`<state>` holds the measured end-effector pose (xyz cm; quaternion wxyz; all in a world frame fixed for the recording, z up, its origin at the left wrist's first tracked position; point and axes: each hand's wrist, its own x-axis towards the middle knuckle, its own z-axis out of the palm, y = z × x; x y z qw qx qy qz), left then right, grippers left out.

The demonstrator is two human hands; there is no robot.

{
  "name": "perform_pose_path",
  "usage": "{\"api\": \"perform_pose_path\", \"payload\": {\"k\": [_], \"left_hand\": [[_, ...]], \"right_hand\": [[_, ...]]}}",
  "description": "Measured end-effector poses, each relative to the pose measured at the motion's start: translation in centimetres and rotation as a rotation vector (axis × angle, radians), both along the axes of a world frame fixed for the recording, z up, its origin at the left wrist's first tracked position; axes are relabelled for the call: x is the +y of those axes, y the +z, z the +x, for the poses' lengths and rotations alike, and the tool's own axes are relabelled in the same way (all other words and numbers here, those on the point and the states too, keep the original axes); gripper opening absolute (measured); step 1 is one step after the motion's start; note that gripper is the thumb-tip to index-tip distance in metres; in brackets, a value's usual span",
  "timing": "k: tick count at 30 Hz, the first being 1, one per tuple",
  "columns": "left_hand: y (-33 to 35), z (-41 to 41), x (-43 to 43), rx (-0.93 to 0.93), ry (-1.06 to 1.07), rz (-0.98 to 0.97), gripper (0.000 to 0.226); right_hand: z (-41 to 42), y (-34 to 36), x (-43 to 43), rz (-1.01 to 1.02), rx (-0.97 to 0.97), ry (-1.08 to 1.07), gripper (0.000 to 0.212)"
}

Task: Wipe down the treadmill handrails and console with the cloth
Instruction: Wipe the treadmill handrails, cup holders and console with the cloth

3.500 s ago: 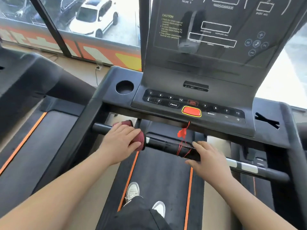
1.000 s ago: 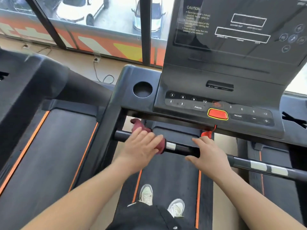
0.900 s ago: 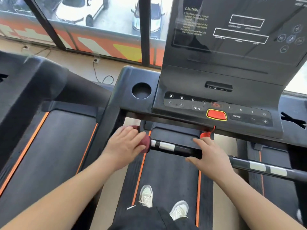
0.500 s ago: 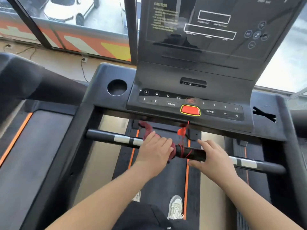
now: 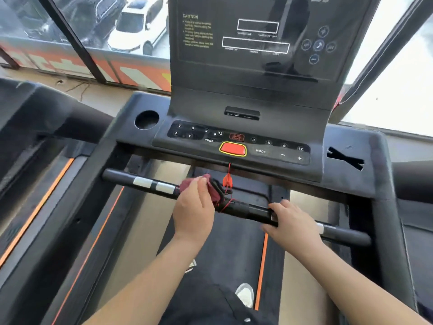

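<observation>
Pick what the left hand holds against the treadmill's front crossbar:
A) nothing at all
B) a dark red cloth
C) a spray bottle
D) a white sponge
B: the left hand grips a dark red cloth bunched around the black crossbar, while the right hand holds the bar without any cloth.

The left hand (image 5: 193, 207) hides most of the cloth (image 5: 214, 191); console (image 5: 246, 99) cropped above.

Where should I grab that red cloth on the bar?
Take the dark red cloth from above, fingers curling over the bunched part on top of the front handlebar, as the left hand does. It lies over a round bar, so a top grip hugs both. Stay off its right edge, where the red safety cord hangs.
</observation>
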<state>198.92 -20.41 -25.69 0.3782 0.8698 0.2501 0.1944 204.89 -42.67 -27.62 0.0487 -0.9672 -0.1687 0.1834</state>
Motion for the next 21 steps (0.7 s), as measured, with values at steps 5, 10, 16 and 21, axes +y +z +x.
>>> {"api": "perform_pose_path", "payload": {"k": [5, 10, 16, 21], "left_hand": [[-5.5, -0.9, -2.8, 0.235, -0.557, 0.575, 0.048], [-6.1, 1.3, -0.8, 0.373, -0.685, 0.75, 0.049], [-5.5, 2.3, -0.2, 0.288, -0.722, 0.76, 0.041], [-8.3, -2.8, 2.5, -0.005, -0.683, 0.744, 0.042]], "right_hand": [[1.0, 0.5, 0.6, -0.045, 0.023, 0.001, 0.04], [1.7, 0.6, 1.1, -0.085, 0.043, 0.015, 0.036], [1.8, 0.9, 1.5, -0.103, 0.033, 0.011, 0.033], [1.6, 0.7, 1.4, -0.094, 0.014, 0.007, 0.035]]}}
